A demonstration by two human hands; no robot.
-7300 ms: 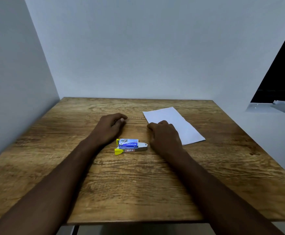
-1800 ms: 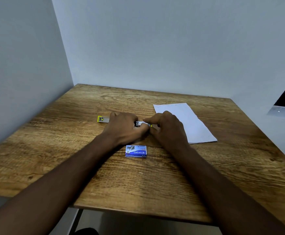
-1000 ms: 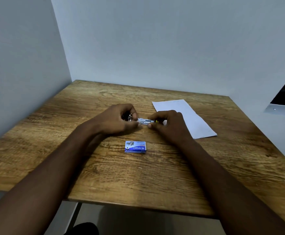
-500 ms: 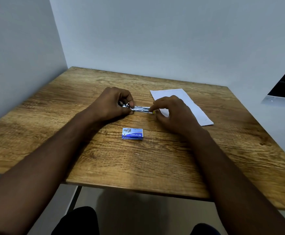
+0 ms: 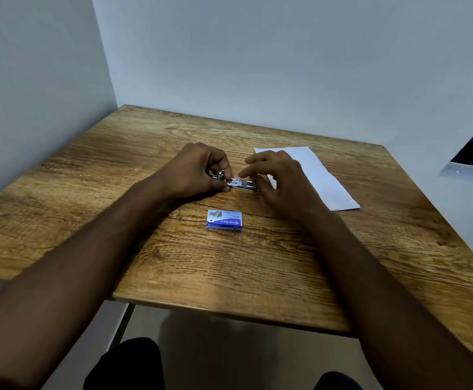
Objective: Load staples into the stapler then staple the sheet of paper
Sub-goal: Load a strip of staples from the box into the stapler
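A small metal stapler (image 5: pixel 239 183) lies lengthwise between my two hands in the middle of the wooden table (image 5: pixel 173 257). My left hand (image 5: pixel 194 171) pinches its left end with thumb and fingers. My right hand (image 5: pixel 279 181) holds the right end with the thumb, its index finger raised over the top and the other fingers spread. A blue box of staples (image 5: pixel 224 219) lies flat on the table just in front of the hands. A white sheet of paper (image 5: pixel 318 178) lies to the right, partly covered by my right hand.
Grey walls close the table off at the left and back. The table's front edge runs near my knees (image 5: pixel 122 364). A dark opening with a white ledge (image 5: pixel 466 171) is at the far right.
The stapler stays held between both hands. My right index finger has lifted off the stapler's top and the fingers have spread. The camera has tilted a little further down.
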